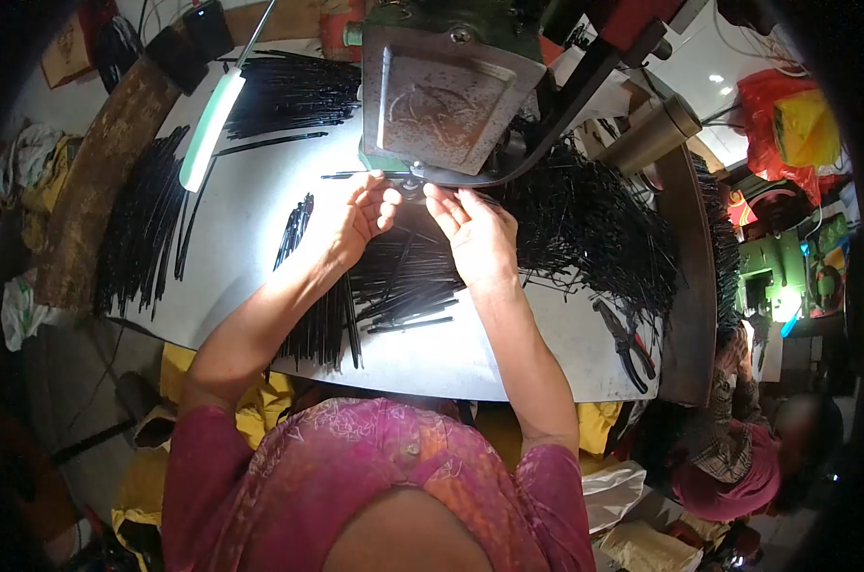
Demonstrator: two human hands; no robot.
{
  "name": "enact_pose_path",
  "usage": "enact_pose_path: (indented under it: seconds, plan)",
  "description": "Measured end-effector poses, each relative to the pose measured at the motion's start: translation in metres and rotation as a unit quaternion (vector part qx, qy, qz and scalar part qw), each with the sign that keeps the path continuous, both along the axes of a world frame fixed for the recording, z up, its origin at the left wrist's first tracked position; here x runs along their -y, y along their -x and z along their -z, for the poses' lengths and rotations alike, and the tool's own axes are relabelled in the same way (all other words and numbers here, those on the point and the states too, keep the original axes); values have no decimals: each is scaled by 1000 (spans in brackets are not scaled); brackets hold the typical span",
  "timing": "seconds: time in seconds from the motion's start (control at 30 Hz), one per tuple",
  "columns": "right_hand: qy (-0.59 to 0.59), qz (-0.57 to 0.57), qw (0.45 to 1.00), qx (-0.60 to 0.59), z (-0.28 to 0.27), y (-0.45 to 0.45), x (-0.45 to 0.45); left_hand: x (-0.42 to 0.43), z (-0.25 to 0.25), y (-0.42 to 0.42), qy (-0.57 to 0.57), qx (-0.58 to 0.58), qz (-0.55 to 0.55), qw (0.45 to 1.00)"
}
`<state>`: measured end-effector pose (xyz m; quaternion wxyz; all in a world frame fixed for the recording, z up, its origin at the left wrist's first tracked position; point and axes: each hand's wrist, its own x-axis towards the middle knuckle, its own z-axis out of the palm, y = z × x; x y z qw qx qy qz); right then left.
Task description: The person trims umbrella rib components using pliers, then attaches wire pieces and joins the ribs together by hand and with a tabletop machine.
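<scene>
At the lower head of a green-grey machine (451, 91), a thin black rod (335, 175) lies crosswise. My left hand (363, 214) pinches this rod with bent fingers, left of the small metal working point (413, 181). On the other side of that point, my right hand (477, 234) has its thumb and fingertips drawn together, close beneath a curved dark metal arm (518, 170). Whatever lies between the right fingertips is too small to make out. Below both hands is a loose pile of black rods (403, 276) on the white tabletop (232, 257).
More black rods lie in bundles at the left (141, 219) and back left (289, 91), with a tangled heap (594, 219) at the right. Pliers (627, 345) rest near the front right edge. A white-green handled tool (213, 129) hangs at left. A co-worker (737, 448) sits at right.
</scene>
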<state>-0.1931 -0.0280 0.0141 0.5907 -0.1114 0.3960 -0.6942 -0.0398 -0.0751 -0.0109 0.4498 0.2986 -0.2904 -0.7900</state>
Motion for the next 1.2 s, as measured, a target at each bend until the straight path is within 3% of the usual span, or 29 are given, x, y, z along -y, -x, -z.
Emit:
enact_pose_path:
  seconds: [0.27, 0.33, 0.47, 0.57, 0.67, 0.73, 0.83, 0.93, 1.2]
  plan:
    - [17, 1, 1000, -3, 3, -1, 4, -8, -8, 3, 38, -27, -24, 999]
    - [16, 3, 1000, -2, 4, -1, 4, -3, -7, 3, -12, 19, -9, 1000]
    - [27, 0, 1000, 7, 5, -1, 4, -6, -12, 3, 8, -1, -23, 1000]
    - [25, 3, 1000, 10, 7, 0, 5, 0, -9, 2, 5, 68, 2, 998]
    - [24, 4, 1000, 10, 7, 0, 5, -3, -10, 3, -6, 58, -8, 998]
    - [24, 2, 1000, 6, 6, -1, 5, -10, -14, 2, 36, -14, -10, 999]
    - [27, 13, 1000, 0, 6, -1, 5, 1, -9, 3, -5, 32, 9, 999]
    - [34, 24, 999, 21, 8, -1, 7, -6, -8, 2, 40, -25, 7, 999]
    - [46, 6, 999, -10, 13, 0, 4, 2, 4, -4, 14, 14, 33, 999]
